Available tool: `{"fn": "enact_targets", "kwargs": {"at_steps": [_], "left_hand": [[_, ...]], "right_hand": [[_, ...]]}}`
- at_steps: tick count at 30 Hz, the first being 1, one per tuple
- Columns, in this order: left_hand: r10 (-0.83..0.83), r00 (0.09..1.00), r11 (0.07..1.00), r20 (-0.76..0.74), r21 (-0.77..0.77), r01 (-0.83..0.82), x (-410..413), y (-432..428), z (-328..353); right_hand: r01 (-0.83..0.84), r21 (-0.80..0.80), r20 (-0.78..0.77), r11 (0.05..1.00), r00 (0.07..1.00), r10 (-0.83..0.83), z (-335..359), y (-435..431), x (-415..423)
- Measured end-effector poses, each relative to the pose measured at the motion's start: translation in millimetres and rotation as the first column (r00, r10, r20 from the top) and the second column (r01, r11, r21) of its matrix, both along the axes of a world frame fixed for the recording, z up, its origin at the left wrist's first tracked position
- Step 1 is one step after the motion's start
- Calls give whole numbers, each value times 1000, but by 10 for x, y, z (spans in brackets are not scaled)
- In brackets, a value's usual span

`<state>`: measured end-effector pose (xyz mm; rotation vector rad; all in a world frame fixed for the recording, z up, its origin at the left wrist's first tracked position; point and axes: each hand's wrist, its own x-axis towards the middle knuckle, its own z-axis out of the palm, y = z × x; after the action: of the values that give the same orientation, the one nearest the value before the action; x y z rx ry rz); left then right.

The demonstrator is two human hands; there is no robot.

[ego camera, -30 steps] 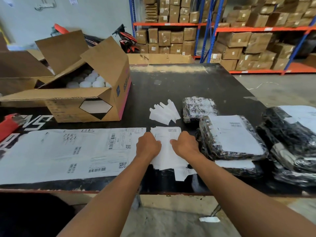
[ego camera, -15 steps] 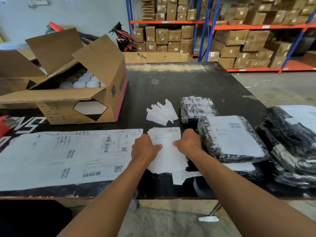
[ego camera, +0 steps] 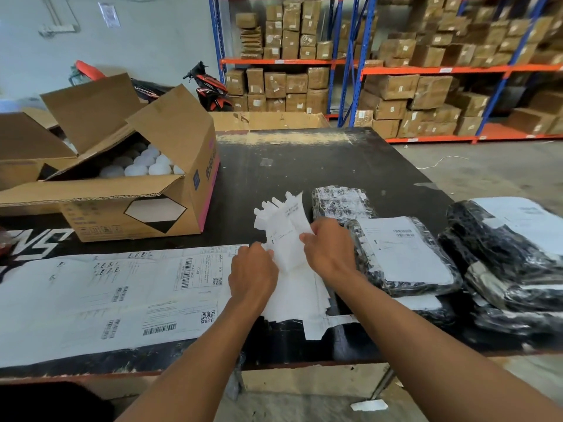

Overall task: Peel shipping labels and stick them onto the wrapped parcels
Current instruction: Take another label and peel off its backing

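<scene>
Two bare hands work at the near edge of one black table point(ego camera: 304, 159). Between them stands one shipping label point(ego camera: 286, 236), lifted up off a stack of label sheets point(ego camera: 300, 303) that lies flat by the table's edge. The right hand point(ego camera: 330, 248) pinches the label's right edge, thumb and fingers closed on the paper. The left hand point(ego camera: 253, 275) has its fingers curled tight at the label's lower left corner and grips the paper there. The label has a little barcode near its top, but the words are too small to read.

Just behind it lies a fan of thin white paper strips point(ego camera: 264, 208).

To the right of the hands is one small wrapped parcel point(ego camera: 338, 202) in shiny black wrap. Next to it is one labelled parcel point(ego camera: 405, 260) with two tiny barcodes on its white label. It lies on top of another parcel point(ego camera: 432, 309). Farther right is a pile of black parcels point(ego camera: 502, 269) – I cannot count them for sure.

To the left lies one long white sheet point(ego camera: 91, 306) with many barcodes and two square QR codes. Behind it sits one open cardboard box point(ego camera: 170, 190) full of round white things point(ego camera: 143, 166). Its front has a diamond, white on top and black below. Big white letters point(ego camera: 51, 242) on the table read "VS".

At the back are one red and black motorbike point(ego camera: 207, 86) and blue and orange shelves point(ego camera: 350, 65) full of brown boxes.
</scene>
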<state>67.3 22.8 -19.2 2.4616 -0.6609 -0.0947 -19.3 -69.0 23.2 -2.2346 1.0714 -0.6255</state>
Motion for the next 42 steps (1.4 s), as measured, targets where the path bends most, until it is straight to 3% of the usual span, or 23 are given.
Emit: {"fn": "enact_targets", "kwargs": {"at_steps": [2,4,7,10,16,24,42], "left_hand": [[-68,988,959,-141,-284,26,38,-61,159],[-187,921,847,-341,-531,-25,66,-134,365],[-319,856,741,-406,-670,-42,68,-233,660],[-440,812,661,-383,-750,4,3,-329,963],[-541,770,633,-337,-767,109,-137,-619,1278],[-523,742,658,-420,-752,38,-142,-873,1160],[-471,817,661,-332,-746,77,-433,-1235,1181]], "right_hand": [[11,67,102,998,995,-18,183,-77,-28],[14,133,202,991,978,-41,354,-183,-84],[-91,376,354,922,934,-52,611,-347,-280],[-225,547,347,807,937,26,818,-518,-510],[-211,531,374,820,927,-4,1041,-796,-613],[-157,554,402,818,911,-98,1231,-1341,-652],[-168,566,345,807,937,-48,1265,-1752,-648]]}}
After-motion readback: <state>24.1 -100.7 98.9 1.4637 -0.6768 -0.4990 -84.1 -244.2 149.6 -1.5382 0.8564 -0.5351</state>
